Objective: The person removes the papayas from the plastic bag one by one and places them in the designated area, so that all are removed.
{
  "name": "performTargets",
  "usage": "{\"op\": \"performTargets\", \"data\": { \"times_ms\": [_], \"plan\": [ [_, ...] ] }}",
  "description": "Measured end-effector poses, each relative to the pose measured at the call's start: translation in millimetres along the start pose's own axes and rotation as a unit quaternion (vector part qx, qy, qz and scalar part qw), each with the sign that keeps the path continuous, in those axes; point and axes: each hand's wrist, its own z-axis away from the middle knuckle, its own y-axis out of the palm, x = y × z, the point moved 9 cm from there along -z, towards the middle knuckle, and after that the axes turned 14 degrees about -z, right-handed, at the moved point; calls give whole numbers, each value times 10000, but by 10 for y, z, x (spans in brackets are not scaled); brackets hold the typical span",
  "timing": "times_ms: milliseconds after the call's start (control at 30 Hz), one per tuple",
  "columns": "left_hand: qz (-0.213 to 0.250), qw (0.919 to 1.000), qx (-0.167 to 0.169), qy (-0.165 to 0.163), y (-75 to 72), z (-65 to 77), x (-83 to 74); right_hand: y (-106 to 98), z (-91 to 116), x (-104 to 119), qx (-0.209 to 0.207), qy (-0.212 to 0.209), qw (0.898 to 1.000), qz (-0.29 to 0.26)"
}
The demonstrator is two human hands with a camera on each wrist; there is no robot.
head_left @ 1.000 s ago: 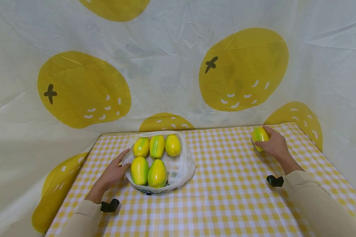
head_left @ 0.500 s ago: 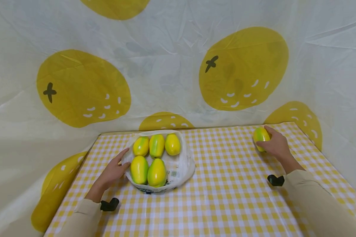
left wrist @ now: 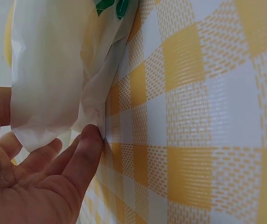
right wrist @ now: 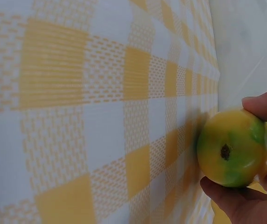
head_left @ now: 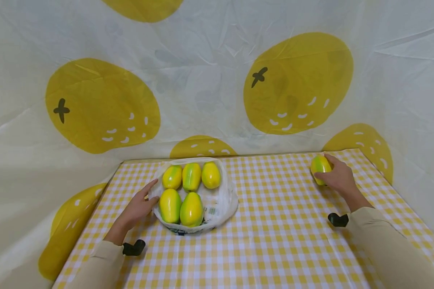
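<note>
On the left of the table lies a white plastic bag (head_left: 227, 206), its mouth turned up and wide. Several glossy yellow-green, papaya-like fruits (head_left: 191, 210) sit in it in two rows. My left hand (head_left: 137, 208) touches the bag's left side with spread, relaxed fingers; in the left wrist view the thin bag wall (left wrist: 49, 70) hangs against the fingers (left wrist: 84, 156). At the far right, my right hand (head_left: 338, 176) grips one more such fruit (head_left: 319, 165) between thumb and fingers. Its dark stem end (right wrist: 225, 151) faces the right wrist camera. Whether it touches the cloth, I cannot tell.
A yellow-and-white checked tablecloth (head_left: 275, 224) covers the table. Behind it hangs a pale curtain (head_left: 202, 92) printed with large yellow fruits. The table's back edge runs just beyond the bag and the right hand.
My right hand has shifted slightly to the right with the fruit in its grip. The left hand and the bag stay almost where they were. The head view has tilted a little.
</note>
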Motion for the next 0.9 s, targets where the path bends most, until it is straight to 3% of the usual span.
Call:
{"op": "performTargets", "data": {
  "times_ms": [600, 900],
  "plan": [
    [50, 9999, 58, -82, 14, 6, 7, -6, 24, 50, 393, -231, 9989, 57],
    [78, 9999, 53, -100, 17, 2, 13, -61, 14, 91, 248, -285, 9993, 28]
  ]
}}
